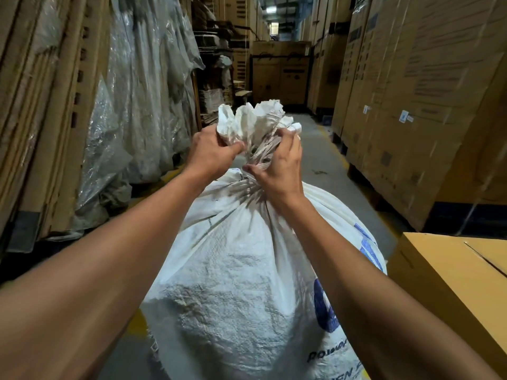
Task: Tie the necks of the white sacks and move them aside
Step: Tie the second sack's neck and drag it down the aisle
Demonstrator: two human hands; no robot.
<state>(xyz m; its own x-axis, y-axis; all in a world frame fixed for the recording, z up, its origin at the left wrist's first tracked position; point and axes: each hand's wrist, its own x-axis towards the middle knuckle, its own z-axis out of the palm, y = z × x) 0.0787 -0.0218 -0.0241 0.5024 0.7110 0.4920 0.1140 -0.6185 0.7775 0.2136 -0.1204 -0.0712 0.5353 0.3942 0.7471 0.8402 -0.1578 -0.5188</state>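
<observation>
The left hand (210, 153) was curled around the gathered neck (259, 153) of the white sack (241, 283), gripping the upper left side of the bunched fabric just below the ruffled open mouth (253, 120). The right hand (277, 171) gripped the same neck on its right side and slightly lower, fingers wrapped over the twisted folds, thumb pressed against the fabric. Both hands touched the neck and sat close together, with the twisted material between them.

The sack stood upright in the aisle directly in front of the person, full and rounded, blue print visible on its right flank. Its contents were hidden by the woven cloth.

A closed cardboard box (450, 272) sat just beside the sack at right. Tall stacked cartons (411, 105) lined the right side; plastic-wrapped cardboard sheets (115, 105) lined the left.
</observation>
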